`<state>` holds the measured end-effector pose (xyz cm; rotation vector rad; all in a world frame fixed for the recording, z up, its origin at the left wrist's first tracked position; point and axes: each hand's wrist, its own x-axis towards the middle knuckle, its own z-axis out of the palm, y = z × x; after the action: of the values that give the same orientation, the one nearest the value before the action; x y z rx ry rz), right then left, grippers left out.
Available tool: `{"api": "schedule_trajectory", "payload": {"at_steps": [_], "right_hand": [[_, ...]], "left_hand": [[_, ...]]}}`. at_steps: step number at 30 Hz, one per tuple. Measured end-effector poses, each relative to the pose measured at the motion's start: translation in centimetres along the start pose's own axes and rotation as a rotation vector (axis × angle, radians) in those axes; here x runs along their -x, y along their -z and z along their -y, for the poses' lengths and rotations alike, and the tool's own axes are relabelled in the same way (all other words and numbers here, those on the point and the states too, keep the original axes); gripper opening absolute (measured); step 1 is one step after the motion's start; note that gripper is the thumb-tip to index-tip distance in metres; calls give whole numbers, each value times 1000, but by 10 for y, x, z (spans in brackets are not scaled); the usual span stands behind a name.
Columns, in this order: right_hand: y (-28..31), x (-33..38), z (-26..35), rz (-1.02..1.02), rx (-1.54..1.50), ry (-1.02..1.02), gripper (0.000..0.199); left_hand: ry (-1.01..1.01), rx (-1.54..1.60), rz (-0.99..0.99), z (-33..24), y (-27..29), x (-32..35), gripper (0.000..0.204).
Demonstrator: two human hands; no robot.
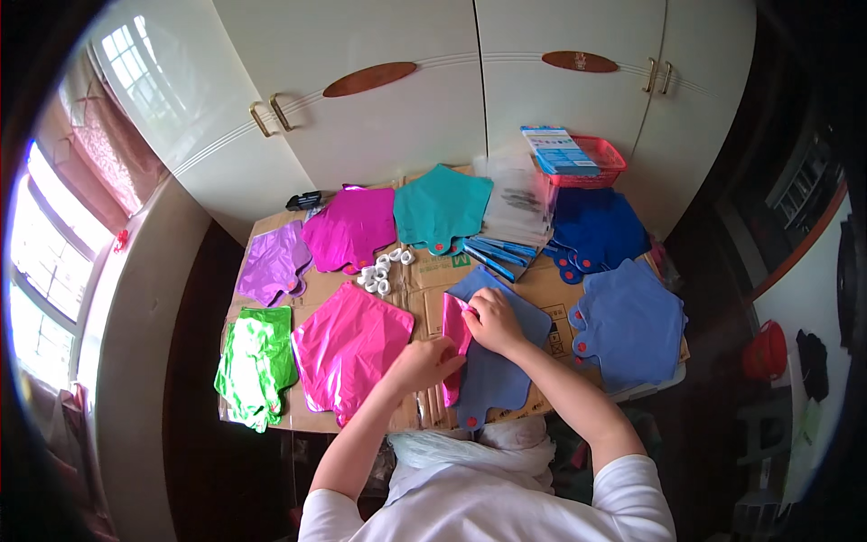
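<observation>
A shiny pink sheet (453, 335), folded into a narrow strip, lies over the left part of a grey-blue flat piece (506, 369) with a red round button at its near end. My right hand (495, 322) grips the strip's upper right edge with bent fingers. Lower down, my left hand (423, 364) closes its thumb and fingers at the strip's left side. Just left of that hand lies a wide pink piece (352, 348) in the same glossy material. My fingers partly cover the strip.
Cardboard (411, 312) covers the table. Around its edge lie green (257, 361), lilac (271, 262), magenta (350, 226), teal (442, 208), dark blue (596, 226) and grey-blue pieces (632, 325). Small white rings (384, 271), blue pens (501, 256), clear bags (517, 194) and a red basket (607, 167) sit farther back.
</observation>
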<state>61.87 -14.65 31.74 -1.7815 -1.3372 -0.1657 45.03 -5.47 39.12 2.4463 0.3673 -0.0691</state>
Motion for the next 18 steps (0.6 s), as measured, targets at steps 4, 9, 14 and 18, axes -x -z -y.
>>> {"api": "schedule_trajectory", "payload": {"at_steps": [4, 9, 14, 18], "right_hand": [[-1, 0, 1, -1, 2, -16, 10], [-1, 1, 1, -25, 20, 10, 8], [0, 2, 2, 5, 54, -24, 7], [1, 2, 2, 9, 65, -27, 8]], "left_hand": [[-330, -277, -138, 23, 16, 2, 46], [-333, -372, -8, 29, 9, -1, 67], [-328, -383, 23, 27, 6, -4, 73], [-338, -418, 35, 28, 4, -6, 75]]}}
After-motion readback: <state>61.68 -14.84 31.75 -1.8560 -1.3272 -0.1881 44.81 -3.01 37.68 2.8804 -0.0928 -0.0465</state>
